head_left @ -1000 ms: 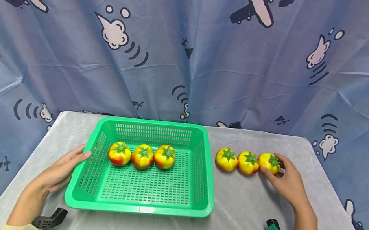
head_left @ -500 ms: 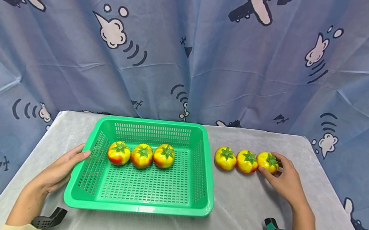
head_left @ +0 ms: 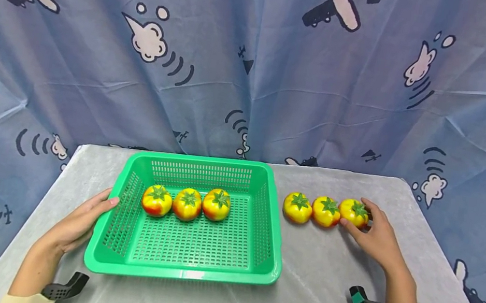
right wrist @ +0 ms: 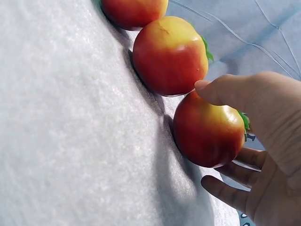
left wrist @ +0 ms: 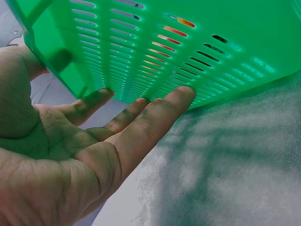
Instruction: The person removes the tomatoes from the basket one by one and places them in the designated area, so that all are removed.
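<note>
Head view | left hand [head_left: 77, 223] half-spread, gripping slotted green basket [head_left: 187, 273] | right hand [head_left: 379, 241] curled about glossy end fruit [head_left: 351, 212], seemingly lightly

Blue curtain [head_left: 279, 68] w/ plane prints [head_left: 342, 1] bhd lt-grey tbl [head_left: 305, 302].

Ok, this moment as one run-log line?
left hand: holding green basket by left rim; right hand: gripping rightmost fruit; basket contents: three fruits; outside: row of three, gripped one included

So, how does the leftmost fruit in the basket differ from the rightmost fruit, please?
The leftmost fruit sits inside the green basket; the rightmost fruit is outside it. The right hand holds the rightmost fruit; no hand touches the leftmost fruit. Both are yellow-red with green leaves.
</note>
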The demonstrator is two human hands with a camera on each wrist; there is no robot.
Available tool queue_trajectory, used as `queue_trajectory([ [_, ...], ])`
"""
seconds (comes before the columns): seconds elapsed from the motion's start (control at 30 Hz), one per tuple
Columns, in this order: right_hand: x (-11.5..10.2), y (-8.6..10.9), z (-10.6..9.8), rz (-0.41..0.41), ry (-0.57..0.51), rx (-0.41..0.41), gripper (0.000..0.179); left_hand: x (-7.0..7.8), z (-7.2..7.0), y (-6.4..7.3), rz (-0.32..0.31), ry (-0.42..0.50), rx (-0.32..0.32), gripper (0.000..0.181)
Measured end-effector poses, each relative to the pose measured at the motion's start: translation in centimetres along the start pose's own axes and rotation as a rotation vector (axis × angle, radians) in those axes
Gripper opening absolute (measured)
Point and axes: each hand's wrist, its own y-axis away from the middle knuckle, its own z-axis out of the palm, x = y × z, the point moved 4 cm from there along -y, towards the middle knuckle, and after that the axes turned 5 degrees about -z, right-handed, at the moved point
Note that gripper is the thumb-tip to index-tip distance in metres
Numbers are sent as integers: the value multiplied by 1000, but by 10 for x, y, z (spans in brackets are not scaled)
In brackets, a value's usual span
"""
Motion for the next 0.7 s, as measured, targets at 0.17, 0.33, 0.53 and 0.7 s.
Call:
queue_trajectory([
  [0.17, 2, 0, -1, 17, -7, -11, 94, 0, 0, 0, -2, -4, 2, 69],
  [0.33, 2, 2, -1, 35, -22, -28, 99, 2, -1, -1, -3, -14, 1, 70],
  [0.53, 0, 4, -5, 29, -15, -32, 101, 4, -1, -2, -9, -25, 11, 70],
  [0.7, -9, 6, -14, 11, 29, -24, 100, 2, 0, -2, -1, -13, 3, 70],
])
